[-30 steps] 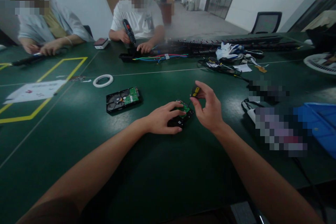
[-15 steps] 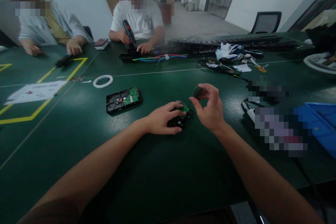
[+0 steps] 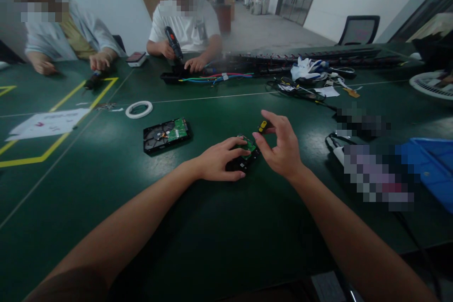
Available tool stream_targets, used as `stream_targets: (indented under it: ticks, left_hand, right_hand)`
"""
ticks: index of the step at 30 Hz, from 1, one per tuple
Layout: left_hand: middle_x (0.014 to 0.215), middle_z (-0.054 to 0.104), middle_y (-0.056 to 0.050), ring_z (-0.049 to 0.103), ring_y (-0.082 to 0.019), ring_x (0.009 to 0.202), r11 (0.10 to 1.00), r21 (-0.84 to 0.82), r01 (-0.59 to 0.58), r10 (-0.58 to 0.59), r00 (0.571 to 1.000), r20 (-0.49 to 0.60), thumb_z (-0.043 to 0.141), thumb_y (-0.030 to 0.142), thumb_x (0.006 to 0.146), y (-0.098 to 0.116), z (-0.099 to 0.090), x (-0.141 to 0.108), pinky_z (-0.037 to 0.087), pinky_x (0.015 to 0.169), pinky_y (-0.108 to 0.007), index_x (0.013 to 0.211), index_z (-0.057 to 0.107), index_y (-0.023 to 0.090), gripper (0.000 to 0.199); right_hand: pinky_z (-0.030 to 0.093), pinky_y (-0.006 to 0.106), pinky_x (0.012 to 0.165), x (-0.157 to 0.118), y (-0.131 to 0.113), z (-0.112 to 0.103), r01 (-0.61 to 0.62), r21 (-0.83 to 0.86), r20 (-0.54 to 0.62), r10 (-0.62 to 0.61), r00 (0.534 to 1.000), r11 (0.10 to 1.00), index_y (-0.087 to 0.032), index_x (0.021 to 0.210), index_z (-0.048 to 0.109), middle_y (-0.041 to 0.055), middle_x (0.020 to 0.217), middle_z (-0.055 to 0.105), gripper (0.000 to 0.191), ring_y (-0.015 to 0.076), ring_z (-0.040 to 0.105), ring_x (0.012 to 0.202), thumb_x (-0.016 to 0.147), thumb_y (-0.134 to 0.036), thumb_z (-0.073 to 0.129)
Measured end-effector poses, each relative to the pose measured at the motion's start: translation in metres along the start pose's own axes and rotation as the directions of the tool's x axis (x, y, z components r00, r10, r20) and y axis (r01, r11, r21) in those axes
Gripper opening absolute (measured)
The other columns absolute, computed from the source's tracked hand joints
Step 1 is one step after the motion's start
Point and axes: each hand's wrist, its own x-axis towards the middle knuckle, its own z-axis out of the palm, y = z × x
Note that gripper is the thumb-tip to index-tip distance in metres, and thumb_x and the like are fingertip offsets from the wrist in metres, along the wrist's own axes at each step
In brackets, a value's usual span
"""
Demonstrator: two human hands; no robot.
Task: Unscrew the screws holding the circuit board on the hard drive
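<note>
Under my left hand (image 3: 224,160) lies a hard drive (image 3: 244,164) with a green circuit board. My fingers reach over its top and my thumb lies along the near side, holding it against the table. My right hand (image 3: 281,144) is at the drive's right end, thumb and fingers around a short screwdriver (image 3: 262,126) with a black and yellow handle. Its tip is hard to make out against the drive's edge. A second hard drive (image 3: 166,135), board upward, lies to the left, apart from my hands.
A white tape roll (image 3: 139,109) and paper sheets (image 3: 47,122) lie on the left. Across the green table, two people work, one holding a power tool (image 3: 173,42). Cables (image 3: 219,77) and white gloves (image 3: 307,70) lie at the back; a blue tray (image 3: 430,165) is on the right.
My right hand's fingers have shifted and spread on the screwdriver, whose handle has turned to show more yellow. My left hand stays put. The dark tool under the left person's hand has moved slightly right.
</note>
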Motion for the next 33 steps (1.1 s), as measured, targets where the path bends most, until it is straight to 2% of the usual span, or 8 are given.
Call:
stream_targets:
  ticks: [2, 4, 9, 13, 18, 21, 28, 33]
  left_hand:
    - [0.166, 0.046, -0.019, 0.047, -0.043, 0.155, 1.0, 0.005, 0.001, -0.001, 1.0, 0.002, 0.077, 0.058, 0.096, 0.0004, -0.0002, -0.0001, 0.047, 0.126, -0.062, 0.152, 0.06, 0.023, 0.068]
    - [0.166, 0.045, -0.019, 0.046, -0.043, 0.156, 1.0, 0.01, 0.0, 0.0, 1.0, 0.006, 0.076, 0.058, 0.097, 0.0009, -0.0005, -0.0002, 0.046, 0.126, -0.062, 0.152, 0.06, 0.023, 0.067]
    - [0.167, 0.045, -0.018, 0.045, -0.043, 0.157, 1.0, 0.003, -0.001, 0.001, 1.0, 0.004, 0.076, 0.057, 0.097, 0.0013, -0.001, 0.0, 0.046, 0.126, -0.063, 0.152, 0.059, 0.024, 0.066]
    - [0.166, 0.045, -0.019, 0.047, -0.043, 0.155, 1.0, 0.004, -0.006, 0.006, 1.0, 0.0, 0.077, 0.057, 0.097, -0.0002, -0.0001, 0.0001, 0.047, 0.126, -0.063, 0.152, 0.06, 0.022, 0.067]
    - [0.166, 0.044, -0.018, 0.044, -0.042, 0.158, 1.0, 0.012, 0.005, -0.005, 1.0, 0.017, 0.075, 0.06, 0.098, -0.0006, 0.0, -0.0001, 0.046, 0.127, -0.062, 0.153, 0.059, 0.023, 0.068]
    - [0.165, 0.045, -0.02, 0.045, -0.043, 0.157, 1.0, 0.018, -0.002, 0.002, 1.0, 0.013, 0.075, 0.059, 0.098, 0.0, -0.0003, 0.0, 0.045, 0.127, -0.062, 0.152, 0.059, 0.021, 0.068]
    - [0.165, 0.045, -0.02, 0.044, -0.042, 0.158, 1.0, 0.028, 0.006, -0.006, 1.0, 0.013, 0.075, 0.059, 0.098, -0.0015, 0.0008, -0.0003, 0.046, 0.127, -0.061, 0.152, 0.059, 0.021, 0.068]
    - [0.167, 0.044, -0.018, 0.043, -0.043, 0.159, 1.0, 0.015, 0.003, -0.003, 1.0, 0.012, 0.075, 0.06, 0.097, -0.0021, 0.0009, -0.0009, 0.046, 0.127, -0.062, 0.153, 0.059, 0.024, 0.068]
  right_hand:
    - [0.07, 0.048, 0.085, 0.0016, -0.0001, -0.0007, -0.002, -0.034, -0.029, 0.001, 1.0, 0.999, -0.038, 0.158, 0.05, 0.0083, 0.129, 0.066, 0.06, 0.0272, 0.072, 0.106, 0.102, -0.023, 0.069]
    - [0.069, 0.049, 0.087, 0.0019, 0.0015, -0.001, -0.012, -0.037, -0.029, 0.011, 1.0, 0.999, -0.038, 0.157, 0.051, 0.0079, 0.13, 0.067, 0.059, 0.0271, 0.072, 0.106, 0.103, -0.022, 0.067]
    - [0.066, 0.053, 0.101, -0.0016, 0.006, 0.0008, -0.056, 0.076, 0.021, 0.054, 0.998, 0.996, -0.038, 0.164, 0.041, 0.0081, 0.142, 0.067, 0.064, 0.0279, 0.075, 0.111, 0.105, -0.019, 0.057]
    - [0.067, 0.054, 0.098, -0.0016, 0.0035, 0.0015, -0.047, 0.081, 0.026, 0.045, 0.999, 0.996, -0.039, 0.165, 0.038, 0.0091, 0.143, 0.065, 0.066, 0.0283, 0.074, 0.112, 0.105, -0.022, 0.059]
    - [0.067, 0.051, 0.089, 0.0043, -0.0001, -0.0008, -0.029, -0.043, -0.018, 0.028, 0.999, 0.999, -0.04, 0.155, 0.05, 0.0071, 0.122, 0.063, 0.06, 0.027, 0.067, 0.102, 0.101, -0.028, 0.072]
    - [0.066, 0.049, 0.088, 0.0051, -0.0003, -0.0012, -0.036, -0.067, -0.025, 0.034, 0.999, 0.997, -0.039, 0.152, 0.052, 0.0052, 0.117, 0.064, 0.055, 0.0246, 0.068, 0.095, 0.102, -0.025, 0.07]
    - [0.065, 0.054, 0.098, -0.0007, 0.0018, 0.0022, -0.011, 0.001, 0.027, 0.011, 1.0, 1.0, -0.038, 0.166, 0.037, 0.0095, 0.144, 0.064, 0.065, 0.0279, 0.071, 0.112, 0.106, -0.019, 0.055]
    - [0.066, 0.046, 0.087, 0.0032, -0.0023, 0.0008, 0.025, -0.042, -0.041, -0.026, 0.999, 0.999, -0.037, 0.157, 0.05, 0.0089, 0.132, 0.062, 0.059, 0.0273, 0.066, 0.112, 0.103, -0.022, 0.067]
